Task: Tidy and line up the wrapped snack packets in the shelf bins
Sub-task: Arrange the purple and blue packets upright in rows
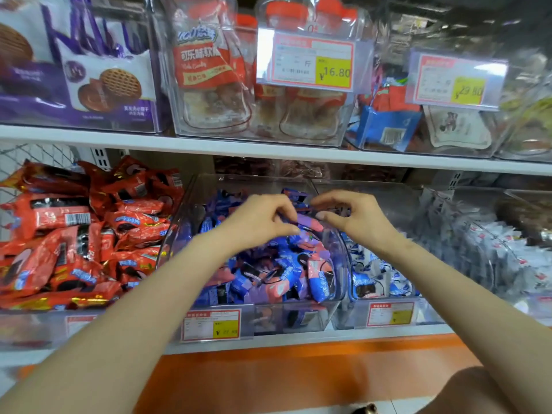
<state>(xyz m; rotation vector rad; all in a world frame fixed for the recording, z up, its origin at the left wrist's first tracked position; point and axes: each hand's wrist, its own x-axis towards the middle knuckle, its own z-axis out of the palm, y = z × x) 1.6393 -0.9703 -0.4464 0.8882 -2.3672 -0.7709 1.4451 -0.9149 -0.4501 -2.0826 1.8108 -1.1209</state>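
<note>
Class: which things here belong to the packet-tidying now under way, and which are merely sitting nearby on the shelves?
In the job: left hand, right hand, purple packet between them, blue and purple packets, their clear bin.
Just nearby: red packets, white packets, waffle biscuit bags, cola candy bags, price tags.

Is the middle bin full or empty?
Partly full: blue and purple packets heap inside the clear bin, its back wall bare above them.
</note>
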